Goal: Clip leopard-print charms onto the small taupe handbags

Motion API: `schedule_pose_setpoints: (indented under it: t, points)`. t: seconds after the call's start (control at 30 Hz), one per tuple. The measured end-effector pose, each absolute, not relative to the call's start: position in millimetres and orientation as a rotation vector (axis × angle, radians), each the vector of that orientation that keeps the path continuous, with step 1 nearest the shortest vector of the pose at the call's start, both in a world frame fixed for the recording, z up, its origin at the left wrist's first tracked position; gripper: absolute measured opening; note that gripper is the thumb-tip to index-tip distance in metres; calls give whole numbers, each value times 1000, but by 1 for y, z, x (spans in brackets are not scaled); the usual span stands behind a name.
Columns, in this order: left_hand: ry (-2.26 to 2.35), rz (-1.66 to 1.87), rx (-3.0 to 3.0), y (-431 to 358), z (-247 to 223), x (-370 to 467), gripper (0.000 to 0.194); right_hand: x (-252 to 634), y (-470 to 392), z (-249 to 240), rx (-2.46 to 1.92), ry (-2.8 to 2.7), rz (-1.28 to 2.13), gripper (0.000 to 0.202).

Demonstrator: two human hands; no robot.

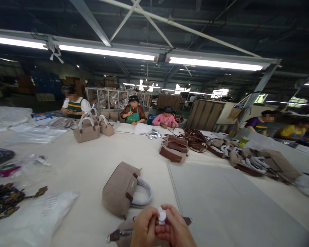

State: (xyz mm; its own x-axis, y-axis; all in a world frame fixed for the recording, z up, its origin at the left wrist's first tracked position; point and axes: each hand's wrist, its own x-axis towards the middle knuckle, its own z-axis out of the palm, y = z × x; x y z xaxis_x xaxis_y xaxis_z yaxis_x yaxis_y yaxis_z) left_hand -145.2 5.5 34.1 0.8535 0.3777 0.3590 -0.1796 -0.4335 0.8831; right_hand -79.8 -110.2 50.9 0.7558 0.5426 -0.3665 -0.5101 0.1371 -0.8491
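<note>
Close together at the bottom middle, my left hand [144,224] and my right hand [177,227] are both closed on a small white round piece [162,216], which looks thin and soft. Its exact kind is too small to make out. Partly hidden beneath my hands is a taupe bag [125,226] with brown tabs and metal fittings at its ends. Just beyond them, a taupe handbag [121,188] with brown trim lies on its side, its handle [145,193] wrapped in white.
Brown-trimmed pouches [173,148], a heap of brown straps [194,137] and piled bags [262,161] lie right. Two wrapped-handle bags [86,133] stand far left. Plastic packaging [38,212] covers the near left. A grey sheet [221,199] lies right. Several people sit around the table [82,171].
</note>
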Motion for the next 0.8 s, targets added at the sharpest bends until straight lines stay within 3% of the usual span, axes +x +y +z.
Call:
schedule_pose_setpoints:
  t: [0.2, 0.43, 0.6, 0.8]
  points:
    - [221, 610, 1957, -1, 47, -141, 15, -67, -115, 74, -1640, -334, 747, 40]
    - [30, 649, 2068, 7, 53, -142, 14, -56, -108, 103, -1945, -859, -18, 26]
    - [-118, 582, 2163, 14, 48, -150, 14, -45, -104, 120, -1909, -844, 118, 29]
    - [-228, 233, 2131, 39, 66, -133, 23, -51, -113, 114, -1905, -890, 171, 36]
